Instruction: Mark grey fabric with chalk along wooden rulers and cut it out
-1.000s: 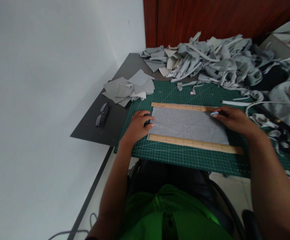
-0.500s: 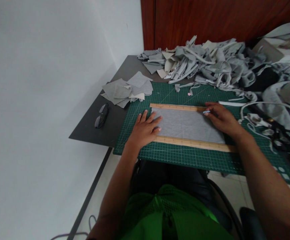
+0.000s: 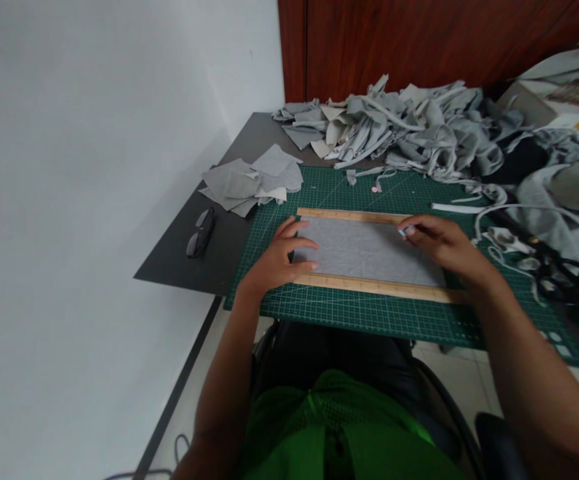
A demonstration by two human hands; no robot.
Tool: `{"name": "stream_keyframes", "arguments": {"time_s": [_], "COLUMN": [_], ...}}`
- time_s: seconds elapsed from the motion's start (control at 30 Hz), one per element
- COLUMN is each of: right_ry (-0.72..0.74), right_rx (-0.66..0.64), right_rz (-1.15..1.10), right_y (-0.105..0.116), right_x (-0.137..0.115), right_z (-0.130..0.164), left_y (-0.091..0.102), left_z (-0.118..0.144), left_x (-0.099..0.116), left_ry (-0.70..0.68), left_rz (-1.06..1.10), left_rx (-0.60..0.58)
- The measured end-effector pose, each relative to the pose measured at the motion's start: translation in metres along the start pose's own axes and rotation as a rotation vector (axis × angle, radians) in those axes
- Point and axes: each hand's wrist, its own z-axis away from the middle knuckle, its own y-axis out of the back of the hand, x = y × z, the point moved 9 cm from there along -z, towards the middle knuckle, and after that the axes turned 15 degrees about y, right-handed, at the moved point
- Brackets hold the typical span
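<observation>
A grey fabric piece (image 3: 364,250) lies flat on the green cutting mat (image 3: 349,319). One wooden ruler (image 3: 349,215) runs along its far edge and another wooden ruler (image 3: 374,286) along its near edge. My left hand (image 3: 282,257) is at the fabric's left end, fingers apart and curved; whether the fingertips touch the cloth I cannot tell. Near the right part of the far ruler, my right hand (image 3: 442,243) pinches a small light-blue piece of tailor's chalk (image 3: 406,231), partly hidden by the fingers.
Grey fabric offcuts (image 3: 239,183) lie at the mat's far left corner, near folded eyeglasses (image 3: 200,233). A big heap of grey scraps (image 3: 419,130) fills the back. Black scissors (image 3: 564,270) and loose strips lie on the right. A white wall (image 3: 94,200) borders the left.
My left hand has gone from lying flat with spread fingers to a raised, curved shape at the fabric's left end. My right hand has shifted slightly left and nearer with the chalk.
</observation>
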Motion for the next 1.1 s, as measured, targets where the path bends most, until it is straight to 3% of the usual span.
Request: {"name": "stream_keyframes", "arguments": {"time_s": [0.13,0.2,0.57,0.73,0.83,0.93,1.0,1.1], "right_ry": [-0.022,-0.007,-0.034,-0.042,-0.056,-0.04,-0.034,-0.073], "right_rx": [-0.256,-0.323,-0.496,-0.454,-0.323,-0.201,-0.19,-0.254], "right_rz": [-0.094,-0.114,-0.019,-0.028,-0.042,-0.029,0.008,0.093], "right_y": [-0.044,-0.057,-0.07,-0.069,-0.054,-0.037,-0.031,-0.031], "right_x": [-0.021,-0.031,-0.044,-0.047,-0.046,-0.049,-0.053,-0.057], "right_z": [0.003,0.003,0.011,0.01,0.01,0.018,0.027,0.041], "left_y": [-0.013,-0.017,-0.017,-0.014,0.001,0.008,-0.002,-0.027], "left_z": [0.004,0.004,0.005,0.002,-0.001,0.003,0.007,0.011], "left_x": [0.005,0.006,0.01,0.008,0.01,0.026,0.045,0.071], "left_ry": [-0.035,-0.016,-0.04,-0.024,-0.007,-0.044,-0.115,-0.224], "left_rz": [0.014,-0.04,-0.114,-0.059,0.004,-0.03,-0.056,-0.069], "left_rx": [-0.197,-0.214,-0.137,-0.097,0.105,0.306,0.31,0.209]}}
